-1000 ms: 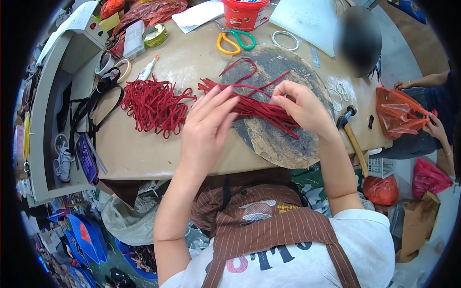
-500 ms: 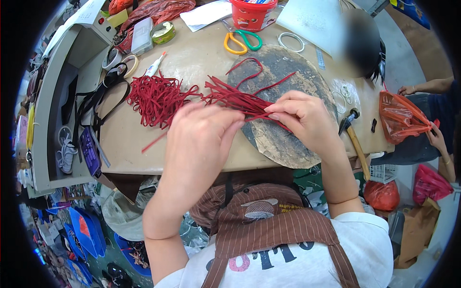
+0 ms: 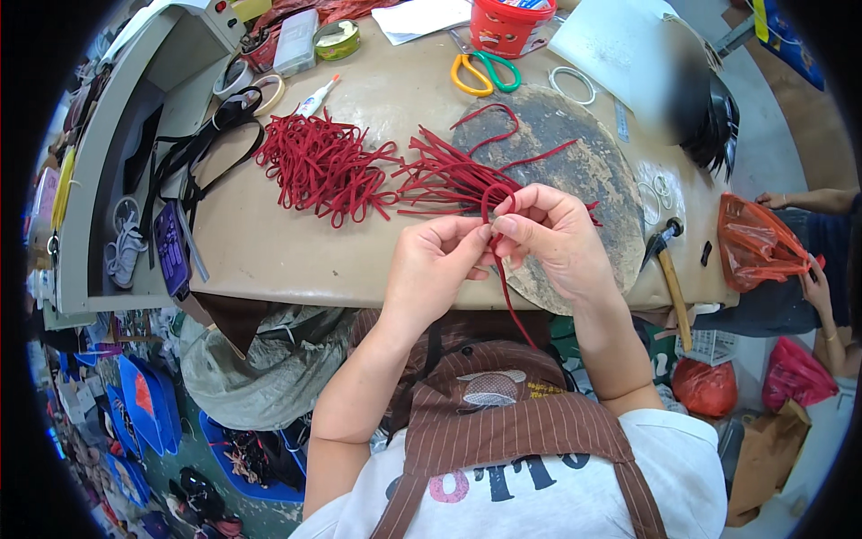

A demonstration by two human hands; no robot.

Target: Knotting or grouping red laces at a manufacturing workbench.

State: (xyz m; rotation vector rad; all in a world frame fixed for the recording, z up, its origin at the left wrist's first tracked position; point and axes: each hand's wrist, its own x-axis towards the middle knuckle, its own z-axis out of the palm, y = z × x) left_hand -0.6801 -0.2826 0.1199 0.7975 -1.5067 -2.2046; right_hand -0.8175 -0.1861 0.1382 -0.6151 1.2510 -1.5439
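Observation:
My left hand [image 3: 442, 262] and my right hand [image 3: 555, 235] meet close together over the near part of the table, both with fingers pinched on one dark red cord [image 3: 508, 292]. That cord loops up between the fingertips, and its tail hangs down past the table edge toward my apron. Just beyond my hands a bundle of red cords [image 3: 444, 171] lies partly on a round, worn dark board [image 3: 575, 135]. Left of it is a tangled heap of looped red cords [image 3: 323, 166]. Where exactly the fingertips cross the cord is partly hidden.
Scissors with yellow and green handles [image 3: 485, 74] lie beyond the board, near a red bucket [image 3: 512, 27]. A hammer [image 3: 670, 283] rests at the right edge. Black straps [image 3: 211, 148] hang at left. Another person's hand [image 3: 815, 286] holds an orange plastic bag [image 3: 763, 242].
My left hand has come right, away from the heap, to meet my right hand. A single cord is now looped between them, its end hanging down. The head view has shifted slightly.

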